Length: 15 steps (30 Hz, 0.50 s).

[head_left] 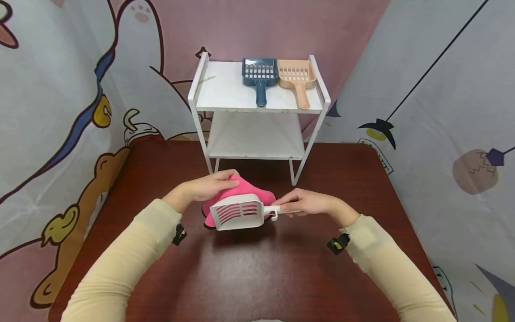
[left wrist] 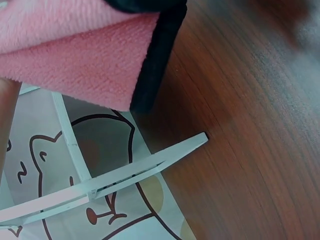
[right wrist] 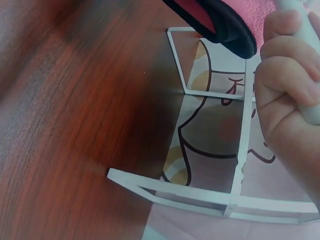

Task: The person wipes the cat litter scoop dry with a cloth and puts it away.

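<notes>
My right hand (head_left: 303, 202) grips the handle of a white slotted litter scoop (head_left: 237, 212), its fingers curled round it in the right wrist view. A pink cloth with dark edging (head_left: 257, 193) lies behind the scoop and shows through its slots. With thumb and fingers my left hand (head_left: 211, 185) pinches the cloth's upper left part. Fuzzy pink fabric (left wrist: 95, 65) and its black border fill the upper left of the left wrist view. Scoop and cloth are held up over the brown table, in front of the rack.
A white two-tier rack (head_left: 225, 96) stands at the table's back. On its top shelf lie a dark blue scoop (head_left: 260, 82) and a beige scoop (head_left: 298, 82), handles forward. The brown table (head_left: 241, 277) extends toward me. Cartoon-printed curtains (head_left: 434, 112) surround it.
</notes>
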Tool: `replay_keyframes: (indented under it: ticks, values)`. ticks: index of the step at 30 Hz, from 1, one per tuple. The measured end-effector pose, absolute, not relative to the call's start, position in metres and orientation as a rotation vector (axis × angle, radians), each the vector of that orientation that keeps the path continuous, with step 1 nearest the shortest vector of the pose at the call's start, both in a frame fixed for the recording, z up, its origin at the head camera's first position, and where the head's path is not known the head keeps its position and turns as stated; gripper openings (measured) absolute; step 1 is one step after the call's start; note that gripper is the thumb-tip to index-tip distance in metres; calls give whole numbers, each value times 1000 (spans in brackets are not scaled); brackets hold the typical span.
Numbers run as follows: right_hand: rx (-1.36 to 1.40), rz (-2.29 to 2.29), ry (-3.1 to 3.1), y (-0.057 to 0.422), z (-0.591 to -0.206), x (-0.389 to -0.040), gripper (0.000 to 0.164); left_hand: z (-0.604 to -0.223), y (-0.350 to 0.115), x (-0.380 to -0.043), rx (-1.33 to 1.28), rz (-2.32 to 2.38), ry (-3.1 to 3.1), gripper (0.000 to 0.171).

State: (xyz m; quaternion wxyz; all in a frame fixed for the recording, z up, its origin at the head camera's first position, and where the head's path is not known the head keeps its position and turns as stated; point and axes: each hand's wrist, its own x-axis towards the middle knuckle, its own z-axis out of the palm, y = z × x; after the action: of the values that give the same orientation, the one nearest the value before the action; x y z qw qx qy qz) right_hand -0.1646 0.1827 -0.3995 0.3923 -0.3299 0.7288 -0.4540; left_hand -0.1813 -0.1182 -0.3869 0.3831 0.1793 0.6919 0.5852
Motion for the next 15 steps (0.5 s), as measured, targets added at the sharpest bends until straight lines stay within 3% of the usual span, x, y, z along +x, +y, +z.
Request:
replay_keyframes:
  ticks: [15]
  values:
    - [-780, -1196, 1852, 202, -403, -169, 36, -388, -133, -181, 443, 1573, 1755, 11]
